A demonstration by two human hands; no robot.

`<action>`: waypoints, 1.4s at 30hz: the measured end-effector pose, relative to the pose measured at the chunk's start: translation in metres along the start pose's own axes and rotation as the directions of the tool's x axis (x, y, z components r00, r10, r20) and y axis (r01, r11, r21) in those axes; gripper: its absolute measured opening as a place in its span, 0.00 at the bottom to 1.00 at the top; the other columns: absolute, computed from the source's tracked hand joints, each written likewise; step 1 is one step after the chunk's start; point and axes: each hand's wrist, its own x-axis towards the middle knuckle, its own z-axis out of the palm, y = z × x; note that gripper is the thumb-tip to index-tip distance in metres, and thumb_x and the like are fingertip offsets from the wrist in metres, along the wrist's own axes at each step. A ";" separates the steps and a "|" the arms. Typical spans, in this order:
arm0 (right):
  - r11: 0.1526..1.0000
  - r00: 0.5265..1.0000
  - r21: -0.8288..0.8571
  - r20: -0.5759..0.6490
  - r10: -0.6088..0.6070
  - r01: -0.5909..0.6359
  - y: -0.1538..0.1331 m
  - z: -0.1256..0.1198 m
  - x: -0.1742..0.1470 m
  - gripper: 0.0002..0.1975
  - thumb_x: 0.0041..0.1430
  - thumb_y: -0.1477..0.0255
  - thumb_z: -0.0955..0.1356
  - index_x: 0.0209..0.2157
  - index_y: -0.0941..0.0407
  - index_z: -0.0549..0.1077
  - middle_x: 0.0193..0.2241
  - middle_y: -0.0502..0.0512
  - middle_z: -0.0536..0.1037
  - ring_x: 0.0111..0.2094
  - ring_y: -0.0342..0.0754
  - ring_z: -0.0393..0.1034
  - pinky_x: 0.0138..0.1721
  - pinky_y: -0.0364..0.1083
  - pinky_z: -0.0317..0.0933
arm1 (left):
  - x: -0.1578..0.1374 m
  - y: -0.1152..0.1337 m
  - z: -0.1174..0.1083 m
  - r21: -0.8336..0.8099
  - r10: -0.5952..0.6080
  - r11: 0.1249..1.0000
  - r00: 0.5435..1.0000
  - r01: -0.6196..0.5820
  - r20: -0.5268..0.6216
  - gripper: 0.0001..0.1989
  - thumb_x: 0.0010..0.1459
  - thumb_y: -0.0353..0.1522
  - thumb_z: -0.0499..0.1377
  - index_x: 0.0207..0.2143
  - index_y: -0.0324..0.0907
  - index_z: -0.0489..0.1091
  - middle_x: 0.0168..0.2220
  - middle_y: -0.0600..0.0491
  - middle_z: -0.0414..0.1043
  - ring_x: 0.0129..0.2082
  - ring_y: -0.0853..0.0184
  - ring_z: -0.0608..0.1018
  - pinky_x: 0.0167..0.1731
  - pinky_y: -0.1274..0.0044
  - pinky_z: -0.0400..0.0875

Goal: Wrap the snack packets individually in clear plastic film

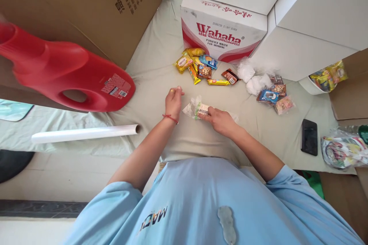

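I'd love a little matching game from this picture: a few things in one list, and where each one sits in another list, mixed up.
Things:
1. red jug
2. black phone
3. white roll
4. clear snack bag

Places:
A. under the right hand
B. lying flat at the left, below the jug
C. at the right, next to a crinkled printed bag
D. on its side against the brown carton

Pairs: 1-D, 2-C, 3-B, 4-A
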 end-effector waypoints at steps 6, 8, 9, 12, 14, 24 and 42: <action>0.999 1.000 -0.036 0.002 -0.008 0.008 -0.005 -0.004 -0.004 0.27 0.75 0.73 0.58 0.71 0.41 0.64 0.55 0.62 0.73 0.46 0.55 0.70 0.40 0.46 0.56 | 0.030 0.041 0.037 0.327 -0.062 0.941 0.907 -0.086 0.416 0.25 0.58 0.48 0.65 0.51 0.42 0.71 0.39 0.48 0.79 0.41 0.58 0.80 0.43 0.70 0.71; 0.999 1.000 -0.031 -0.012 -0.010 0.010 -0.006 -0.002 -0.005 0.27 0.75 0.73 0.58 0.70 0.41 0.65 0.54 0.62 0.72 0.46 0.55 0.70 0.40 0.46 0.57 | 0.033 0.045 0.040 0.442 -0.115 0.875 0.803 -0.196 0.585 0.32 0.50 0.43 0.71 0.55 0.41 0.71 0.39 0.49 0.79 0.39 0.58 0.80 0.42 0.71 0.70; 1.000 1.000 -0.022 -0.018 -0.015 0.014 -0.005 -0.001 -0.005 0.27 0.75 0.74 0.59 0.70 0.41 0.65 0.54 0.62 0.72 0.46 0.55 0.69 0.40 0.46 0.57 | 0.033 0.045 0.038 0.459 -0.134 0.856 0.756 -0.237 0.641 0.34 0.46 0.40 0.72 0.55 0.41 0.71 0.39 0.50 0.79 0.39 0.58 0.80 0.41 0.71 0.70; 0.999 0.999 0.036 -0.038 -0.026 0.027 -0.001 0.006 -0.004 0.27 0.75 0.75 0.59 0.69 0.41 0.67 0.52 0.61 0.72 0.45 0.54 0.67 0.41 0.46 0.57 | 0.032 0.038 0.017 0.472 -0.180 0.842 0.686 -0.263 0.705 0.30 0.37 0.35 0.74 0.47 0.42 0.76 0.33 0.53 0.78 0.35 0.58 0.79 0.38 0.72 0.69; 0.995 0.998 0.099 -0.065 -0.024 0.030 0.004 0.013 -0.003 0.26 0.75 0.74 0.58 0.68 0.42 0.69 0.50 0.61 0.72 0.43 0.52 0.66 0.42 0.46 0.57 | 0.028 0.030 -0.005 0.487 -0.217 0.836 0.662 -0.253 0.717 0.22 0.36 0.36 0.73 0.37 0.42 0.77 0.28 0.54 0.76 0.31 0.60 0.77 0.34 0.73 0.68; 0.880 0.947 0.406 -0.294 -0.129 0.246 0.017 0.032 -0.012 0.20 0.71 0.73 0.63 0.59 0.49 0.79 0.44 0.57 0.72 0.45 0.52 0.64 0.51 0.50 0.60 | -0.040 0.004 -0.043 0.111 -0.059 0.994 0.860 0.003 0.506 0.16 0.48 0.44 0.69 0.31 0.42 0.71 0.27 0.55 0.74 0.26 0.67 0.75 0.30 0.75 0.70; 0.692 0.555 0.653 -0.468 0.688 -0.307 0.045 0.059 -0.053 0.26 0.69 0.55 0.64 0.56 0.59 0.76 0.53 0.69 0.76 0.54 0.60 0.70 0.57 0.61 0.65 | -0.129 -0.018 0.028 0.637 0.227 0.202 0.668 -0.744 0.709 0.31 0.69 0.25 0.44 0.72 0.26 0.55 0.66 0.30 0.66 0.59 0.52 0.73 0.54 0.64 0.68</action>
